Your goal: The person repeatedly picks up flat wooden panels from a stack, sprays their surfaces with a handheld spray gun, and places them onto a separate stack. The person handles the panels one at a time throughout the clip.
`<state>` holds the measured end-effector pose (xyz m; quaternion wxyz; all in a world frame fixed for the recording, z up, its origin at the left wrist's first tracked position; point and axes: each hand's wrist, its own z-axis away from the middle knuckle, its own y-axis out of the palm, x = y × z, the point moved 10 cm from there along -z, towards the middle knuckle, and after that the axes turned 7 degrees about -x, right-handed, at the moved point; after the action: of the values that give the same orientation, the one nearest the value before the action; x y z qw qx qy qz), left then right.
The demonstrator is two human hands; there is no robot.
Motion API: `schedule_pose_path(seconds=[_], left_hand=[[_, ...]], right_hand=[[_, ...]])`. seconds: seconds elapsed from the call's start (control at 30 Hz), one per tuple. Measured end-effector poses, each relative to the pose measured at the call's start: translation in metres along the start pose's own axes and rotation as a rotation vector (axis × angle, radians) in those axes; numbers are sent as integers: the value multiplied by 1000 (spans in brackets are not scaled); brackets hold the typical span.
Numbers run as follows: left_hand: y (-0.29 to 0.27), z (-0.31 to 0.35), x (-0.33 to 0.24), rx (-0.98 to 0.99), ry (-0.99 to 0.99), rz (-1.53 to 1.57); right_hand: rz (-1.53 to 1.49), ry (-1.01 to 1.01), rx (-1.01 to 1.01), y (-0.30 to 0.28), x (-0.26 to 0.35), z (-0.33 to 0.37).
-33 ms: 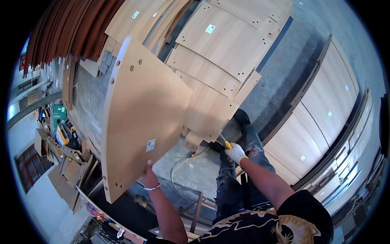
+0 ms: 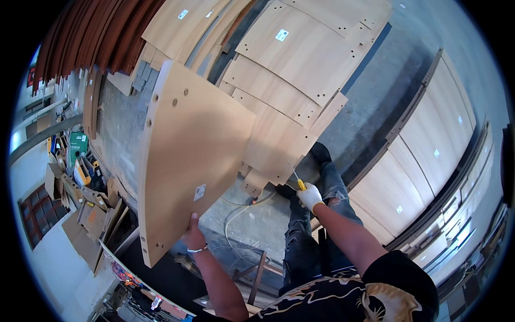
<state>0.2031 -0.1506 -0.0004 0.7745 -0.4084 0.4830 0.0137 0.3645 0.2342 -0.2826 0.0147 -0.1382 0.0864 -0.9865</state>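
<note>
My left hand (image 2: pixel 193 234), bare with a bracelet at the wrist, grips the lower edge of a large light wooden panel (image 2: pixel 188 155). The panel is lifted and tilted, has drilled holes along its left edge and a small white sticker. My right hand (image 2: pixel 310 197) wears a white glove and holds a yellow-handled screwdriver (image 2: pixel 296 178), its tip pointing up toward the flat wooden panels (image 2: pixel 279 134) lying on the concrete floor. My legs in dark jeans (image 2: pixel 303 241) stand beside those panels.
More light panels (image 2: pixel 306 48) overlap on the floor ahead. Long cabinet boards (image 2: pixel 429 139) lean at the right. Dark brown strips (image 2: pixel 91 32) are stacked at top left. Cardboard and a green box (image 2: pixel 78 146) clutter the left. A pale cable (image 2: pixel 236 214) loops on the floor.
</note>
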Motion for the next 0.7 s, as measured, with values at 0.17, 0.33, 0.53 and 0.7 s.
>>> schedule_pose_path(seconds=[0.17,0.33,0.53,0.7], left_hand=[[-55,-14,126,-102,-41,178],[-65,-16,154,-9,-109,183],[-37,-16,97,31,6,-181],[-13,-20,74,134,128,-166]], right_hand=[[265,-143,177,53,58,3],[273,-163,173,53,77,8],[219,-83,131,42,43,3],[167,-95,40,33,72,16]])
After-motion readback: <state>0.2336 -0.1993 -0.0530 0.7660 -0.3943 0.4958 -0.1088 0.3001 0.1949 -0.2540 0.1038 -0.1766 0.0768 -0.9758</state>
